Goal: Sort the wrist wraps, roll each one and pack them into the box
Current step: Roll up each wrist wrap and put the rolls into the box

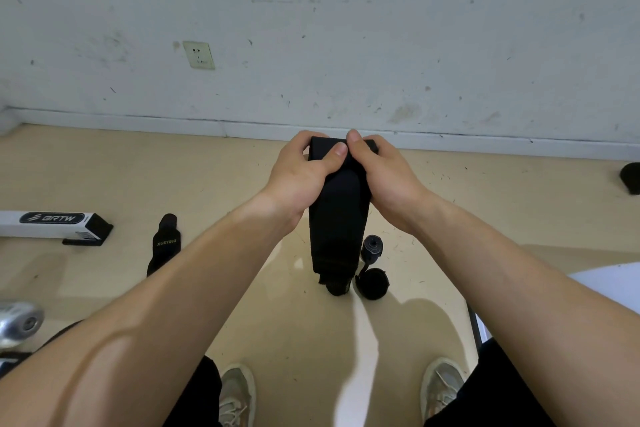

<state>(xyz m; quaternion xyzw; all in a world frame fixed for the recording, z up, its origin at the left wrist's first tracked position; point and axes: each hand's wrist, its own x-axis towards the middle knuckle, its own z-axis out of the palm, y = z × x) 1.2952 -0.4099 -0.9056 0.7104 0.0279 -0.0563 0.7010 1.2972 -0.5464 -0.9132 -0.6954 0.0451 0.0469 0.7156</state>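
Your two bare forearms fill the near field and converge on one item. Left grip (298, 173) and right grip (388, 177) sit side by side. Each is curled round the top end of a long black fabric wrist wrap (334, 218), with thumbs pressed on its near face and fingers hidden behind it. The top edge looks folded over between the grips, which I judge to be the start of a roll. The number of turns can't be told.

Key relation: the wrap's long axis runs straight down from the grips toward the beige floor (207, 166). The free tail hangs below and between your wrists; whether its end touches the floor is unclear. The roll axis therefore lies across, from grip to grip, and both grips are equally near the working end. Judged next move: turn the top end down along the strap, keeping the edges square. The risk is a skewed, cone-shaped roll.

Elsewhere:
- Two rolled black wraps (372, 282) lie on the floor below the right grip, just right of the tail.
- A flat black wrap lettered XUEYING (165, 243) lies below and left of the left grip.
- A white oblong carton with a BRTW label (45, 225) lies well left of the left grip, the nearer one for packing. Its inside is not visible.
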